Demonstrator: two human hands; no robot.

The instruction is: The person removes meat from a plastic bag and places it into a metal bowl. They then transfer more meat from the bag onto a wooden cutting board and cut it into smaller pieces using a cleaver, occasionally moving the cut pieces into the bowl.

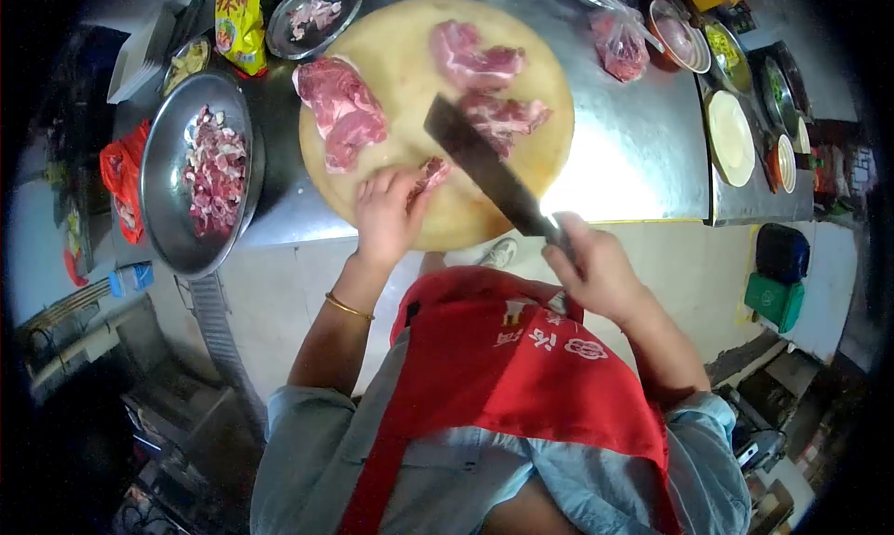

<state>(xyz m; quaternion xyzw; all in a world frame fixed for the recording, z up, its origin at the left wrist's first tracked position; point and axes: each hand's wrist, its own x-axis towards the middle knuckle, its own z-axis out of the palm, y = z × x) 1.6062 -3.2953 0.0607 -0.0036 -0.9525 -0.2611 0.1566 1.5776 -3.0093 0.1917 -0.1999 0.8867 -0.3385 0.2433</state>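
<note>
My right hand (601, 270) grips the handle of a cleaver (484, 164), its dark blade slanting up and left over the round cutting board (410, 46). At the board's near edge my left hand (391, 214) is closed, its fingers curled against a small piece of meat (432, 174). A large slab of raw meat (340, 111) lies at the board's left. Two more raw cuts are on the right side: an upper piece (477, 55) and a lower piece (503, 116), which the blade partly covers.
Left of the board stands a big metal bowl (154, 181) of chopped meat. Behind it are a yellow packet (239, 23) and a metal dish (279, 37) with meat scraps. A plastic bag of meat (622, 51) and a pale oval plate (731, 139) sit to the right.
</note>
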